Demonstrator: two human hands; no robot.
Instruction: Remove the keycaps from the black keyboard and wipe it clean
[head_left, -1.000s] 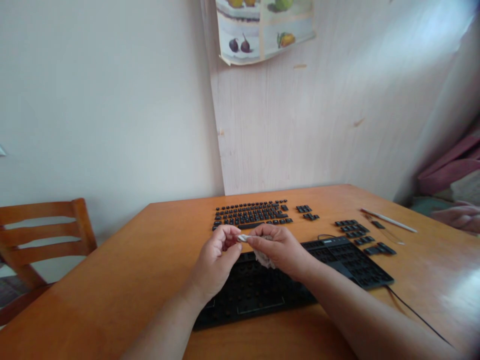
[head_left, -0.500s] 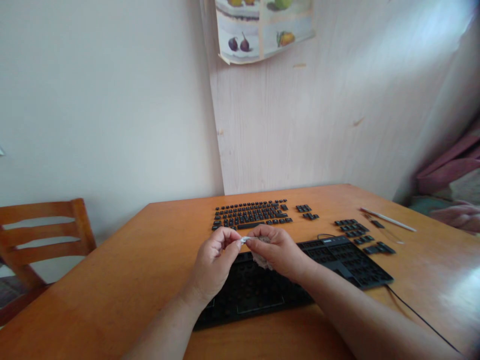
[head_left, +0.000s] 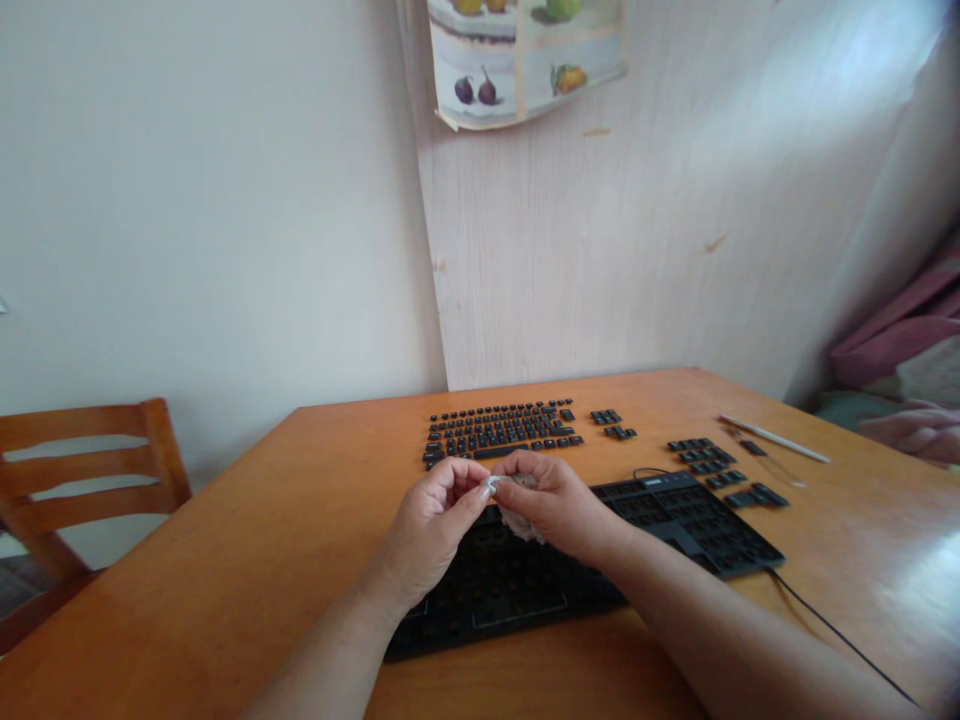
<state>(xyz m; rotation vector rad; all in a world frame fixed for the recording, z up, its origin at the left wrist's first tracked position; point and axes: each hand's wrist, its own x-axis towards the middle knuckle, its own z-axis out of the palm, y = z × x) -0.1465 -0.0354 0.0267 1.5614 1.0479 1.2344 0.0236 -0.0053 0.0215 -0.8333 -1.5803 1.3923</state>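
Note:
Over a black keyboard [head_left: 517, 585] with its keycaps off, both of my hands meet fingertip to fingertip. My left hand [head_left: 431, 525] is closed in a pinch on the whitish end of a crumpled, greyish tissue [head_left: 523, 527]. The rest of the tissue bunches under the fingers of my right hand [head_left: 559, 500], which is also closed on it. Whether something small sits inside the pinched end is hidden by the fingertips. The keyboard lies flat on the table beneath, partly covered by my hands and right forearm.
Loose black keycaps [head_left: 491, 435] lie in rows behind the keyboard, with more keycaps [head_left: 703, 455] to the right. A white pen-like stick [head_left: 776, 438] and a thin wire tool [head_left: 776, 467] rest farther right. The keyboard's cable [head_left: 832, 630] runs off right. A wooden chair [head_left: 90, 460] stands left.
My fingertips have shifted slightly on the pinched end of the tissue, and my left thumb sits a little farther right. Everything on the table stays in place.

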